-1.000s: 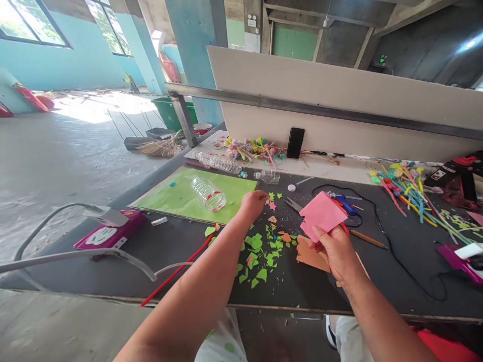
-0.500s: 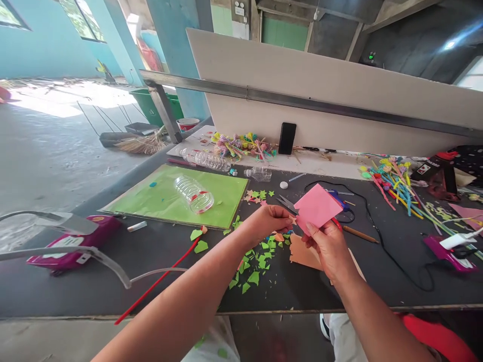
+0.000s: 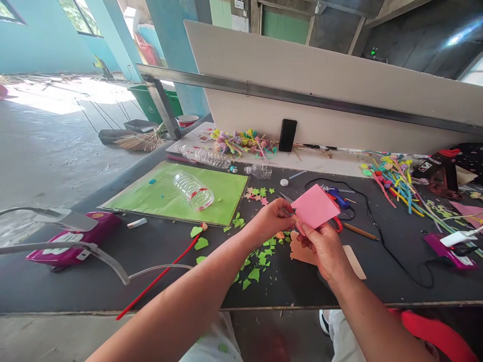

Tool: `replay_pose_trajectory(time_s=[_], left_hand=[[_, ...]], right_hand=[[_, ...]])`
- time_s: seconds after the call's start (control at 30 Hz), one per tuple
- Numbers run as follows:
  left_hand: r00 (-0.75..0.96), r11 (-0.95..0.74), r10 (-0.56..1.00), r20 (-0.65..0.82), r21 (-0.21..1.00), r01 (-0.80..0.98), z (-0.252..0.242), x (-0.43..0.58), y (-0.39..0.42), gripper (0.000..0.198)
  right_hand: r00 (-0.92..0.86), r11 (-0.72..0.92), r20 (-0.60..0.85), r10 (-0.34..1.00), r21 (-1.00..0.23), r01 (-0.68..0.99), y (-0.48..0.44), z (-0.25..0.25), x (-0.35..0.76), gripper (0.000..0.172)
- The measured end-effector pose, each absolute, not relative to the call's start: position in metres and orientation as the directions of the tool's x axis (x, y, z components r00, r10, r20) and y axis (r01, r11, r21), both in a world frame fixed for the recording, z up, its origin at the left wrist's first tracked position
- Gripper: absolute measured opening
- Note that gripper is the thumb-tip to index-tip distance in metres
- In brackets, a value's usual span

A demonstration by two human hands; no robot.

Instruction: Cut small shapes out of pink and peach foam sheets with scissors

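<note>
the right hand (image 3: 327,249) pinches pink paper (image 3: 316,205) above the dark surface (image 3: 294,290); the left hand (image 3: 274,219) has its fingertips bunched at the paper's left edge, their exact grip unclear.

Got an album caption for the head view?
Right hand holds pink paper, left hand at its edge, green scraps nearby.

Blk phone (image 3: 288,135) upright nr wht board (image 3: 320,73), straw broom (image 3: 141,141) nr grn bin (image 3: 144,99)
</note>
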State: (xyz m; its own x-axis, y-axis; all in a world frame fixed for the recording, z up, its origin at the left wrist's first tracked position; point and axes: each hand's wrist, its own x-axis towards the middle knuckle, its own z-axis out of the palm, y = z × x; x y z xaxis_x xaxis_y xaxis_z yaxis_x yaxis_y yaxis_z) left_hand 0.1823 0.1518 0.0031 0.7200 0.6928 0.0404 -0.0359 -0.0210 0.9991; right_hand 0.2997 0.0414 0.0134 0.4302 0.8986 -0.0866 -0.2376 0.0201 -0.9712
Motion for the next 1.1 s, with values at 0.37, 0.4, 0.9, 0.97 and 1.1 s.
replay_pose_trajectory(time_s=[0.37, 0.4, 0.9, 0.97, 1.1], left_hand=[[0.788, 0.054, 0.616, -0.010, 0.998, -0.029, 0.008, 0.180, 0.147, 0.023], [0.798, 0.066, 0.603, -0.014, 0.997, -0.032, 0.009, 0.179, 0.147, 0.024], [0.854, 0.114, 0.520, -0.013, 0.992, -0.054, 0.010, 0.174, 0.150, 0.032], [0.859, 0.120, 0.511, -0.011, 0.991, -0.059, 0.009, 0.173, 0.152, 0.032], [0.876, 0.123, 0.482, -0.024, 0.992, -0.040, 0.013, 0.171, 0.152, 0.034]], right_hand=[[0.437, 0.035, -0.079, 0.896, -0.968, -0.247, 0.044, 0.002, 0.303, 0.023], [0.445, 0.043, -0.074, 0.893, -0.968, -0.247, 0.045, 0.003, 0.304, 0.021], [0.454, 0.081, -0.009, 0.891, -0.981, -0.178, 0.040, 0.010, 0.300, 0.015], [0.461, 0.078, -0.006, 0.888, -0.984, -0.163, 0.041, 0.009, 0.301, 0.013], [0.453, 0.074, 0.007, 0.892, -0.989, -0.131, 0.041, 0.009, 0.301, 0.013]])
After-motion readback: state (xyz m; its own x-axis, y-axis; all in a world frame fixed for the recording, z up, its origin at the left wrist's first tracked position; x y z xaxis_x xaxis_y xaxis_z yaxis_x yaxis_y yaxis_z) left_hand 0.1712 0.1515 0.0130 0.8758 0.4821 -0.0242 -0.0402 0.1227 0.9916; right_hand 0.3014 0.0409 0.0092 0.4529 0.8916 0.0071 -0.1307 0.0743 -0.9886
